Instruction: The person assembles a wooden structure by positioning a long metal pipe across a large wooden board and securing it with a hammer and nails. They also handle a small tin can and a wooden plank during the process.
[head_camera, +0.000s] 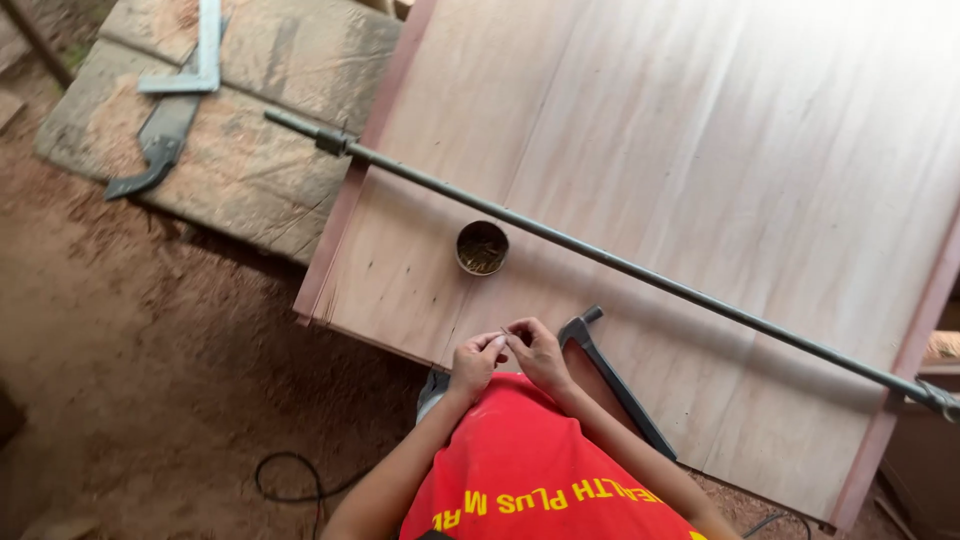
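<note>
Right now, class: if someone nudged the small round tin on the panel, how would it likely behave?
The small round tin stands upright and squat on the flat plywood panel, so it would probably slide rather than tip. It looks filled with small nails, so likely heavy for its size, and a hard knock might spill them.

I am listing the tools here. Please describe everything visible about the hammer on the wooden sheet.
The hammer is dark grey, seemingly all metal, with a claw head and a long straight handle. It lies flat on the pale plywood sheet, head pointing away from the person, handle running toward the near edge. It lies just beside the right hand; whether they touch is unclear.
</note>
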